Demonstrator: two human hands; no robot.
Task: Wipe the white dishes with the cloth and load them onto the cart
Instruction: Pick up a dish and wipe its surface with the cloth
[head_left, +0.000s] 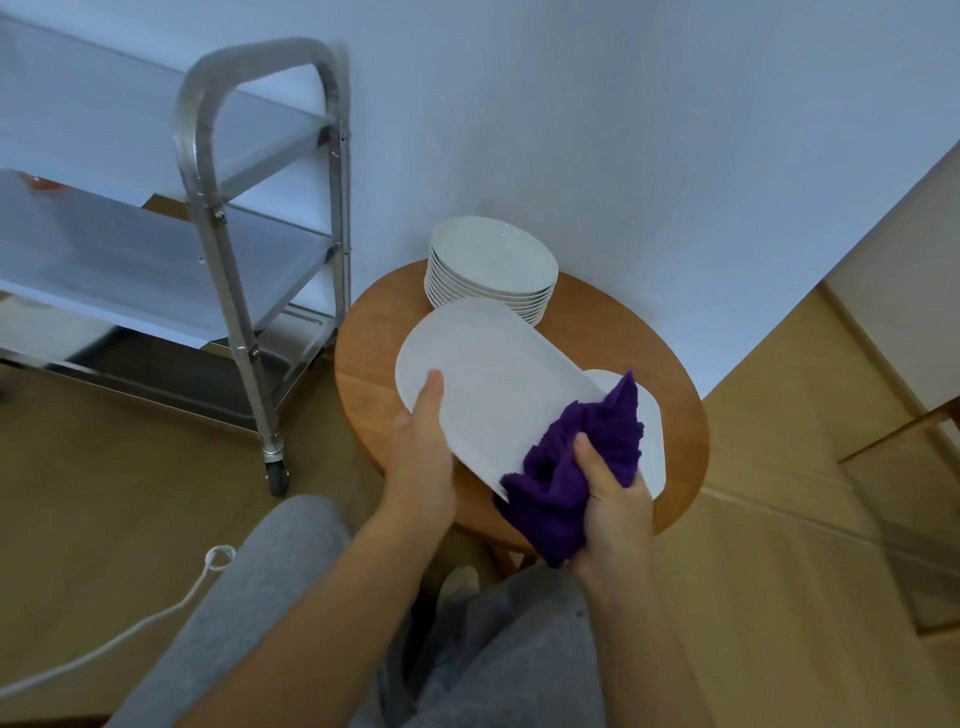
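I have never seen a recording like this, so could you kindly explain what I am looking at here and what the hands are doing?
There is no machine here. One camera, worn on a person's head, looks forward and down, so you see their own arms and grey-clad knees. The left hand holds a white oblong platter by its edge, thumb on top, tilted above a round wooden table. The right hand grips a purple cloth against the platter's near end. On the table lie another white platter, partly hidden, and a stack of white bowls. The metal cart for the wiped dishes stands on the left.
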